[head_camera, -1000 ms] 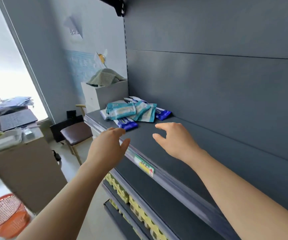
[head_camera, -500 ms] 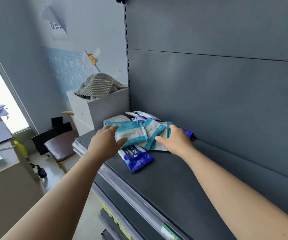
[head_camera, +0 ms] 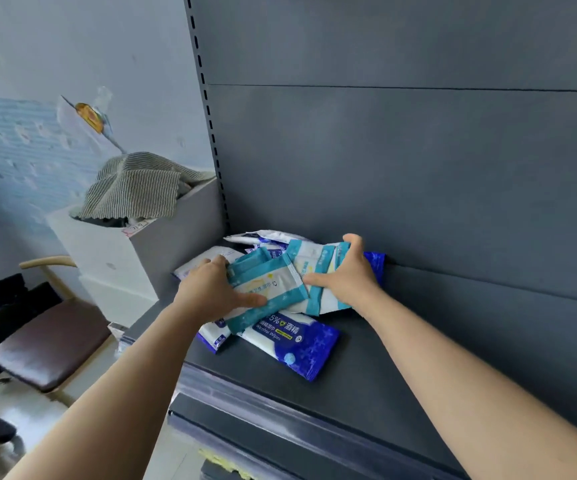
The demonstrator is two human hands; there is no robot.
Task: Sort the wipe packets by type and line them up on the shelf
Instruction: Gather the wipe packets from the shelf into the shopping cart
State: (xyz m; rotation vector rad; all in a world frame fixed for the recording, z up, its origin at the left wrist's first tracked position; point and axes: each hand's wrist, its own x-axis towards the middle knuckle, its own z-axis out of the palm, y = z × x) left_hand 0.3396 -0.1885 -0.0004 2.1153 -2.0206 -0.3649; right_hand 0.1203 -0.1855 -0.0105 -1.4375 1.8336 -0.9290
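wipe packets heaped at far left end of dark shelf point(head_camera: 366, 386), against back panel. left hand point(head_camera: 210, 292) grasping teal packet point(head_camera: 269, 289), thumb on top. right hand point(head_camera: 345, 275) gripping second teal packet point(head_camera: 314, 268). dark blue packet point(head_camera: 290, 344) underneath, print reads "5%", "alcohol wipes"; other writing illegible.

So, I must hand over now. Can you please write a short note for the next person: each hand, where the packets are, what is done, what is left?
Left hand: grip closed on a teal-and-white wipe packet on top of the pile.
Right hand: fingers around the teal-edged white packets beside it.
Dark blue alcohol wipe packet lies at the front of the dark grey metal shelf; other packets are heaped behind.
Done: nothing sorted yet.
Left: separate the types and line them up.
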